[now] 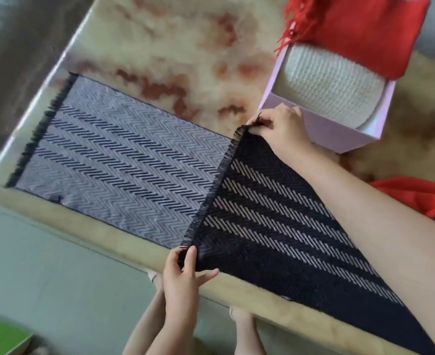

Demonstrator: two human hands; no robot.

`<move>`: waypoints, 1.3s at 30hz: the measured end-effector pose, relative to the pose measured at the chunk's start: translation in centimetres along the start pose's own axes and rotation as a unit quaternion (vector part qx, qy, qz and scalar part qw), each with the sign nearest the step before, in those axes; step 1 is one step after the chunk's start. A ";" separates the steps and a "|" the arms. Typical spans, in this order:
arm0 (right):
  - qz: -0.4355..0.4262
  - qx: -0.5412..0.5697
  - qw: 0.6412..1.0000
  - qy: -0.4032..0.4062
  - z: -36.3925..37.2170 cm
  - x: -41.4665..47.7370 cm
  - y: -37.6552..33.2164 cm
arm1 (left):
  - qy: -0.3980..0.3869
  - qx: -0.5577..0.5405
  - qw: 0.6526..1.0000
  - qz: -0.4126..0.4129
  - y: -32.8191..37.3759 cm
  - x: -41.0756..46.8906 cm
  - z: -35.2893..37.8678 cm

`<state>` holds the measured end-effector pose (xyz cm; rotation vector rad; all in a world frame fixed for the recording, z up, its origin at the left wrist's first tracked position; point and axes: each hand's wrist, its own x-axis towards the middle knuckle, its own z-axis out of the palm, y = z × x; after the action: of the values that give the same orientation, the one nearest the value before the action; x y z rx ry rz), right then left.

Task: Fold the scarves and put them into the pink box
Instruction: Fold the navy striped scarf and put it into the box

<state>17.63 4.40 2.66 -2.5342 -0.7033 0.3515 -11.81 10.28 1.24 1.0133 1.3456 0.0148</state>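
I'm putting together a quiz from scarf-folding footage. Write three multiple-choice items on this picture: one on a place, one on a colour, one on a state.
1. Where does the cream knitted scarf lie?
A. on the floor
B. inside the pink cardboard box
C. under the patterned scarf

2. What colour is the fringed scarf draped over the box's far rim?
A. red
B. green
C. yellow

3. How is the dark-and-grey herringbone scarf?
A. rolled up
B. folded inside the box
C. one fringed end held, turned back over the flat part

Answers:
1. B, it fills the box.
2. A, its cloth and tassels are plainly red.
3. C, the left hand and the right hand each pinch a corner of that end, and the rest lies flat on the marbled table.
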 end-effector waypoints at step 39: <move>0.019 -0.063 0.994 -0.089 23.0 21.7 -28.0 | 0.184 -0.038 0.980 0.072 16.9 23.5 -22.2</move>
<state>15.80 45.90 -4.96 -2.6610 -0.7656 0.5685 -13.84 46.26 -4.54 1.0745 1.5892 0.3765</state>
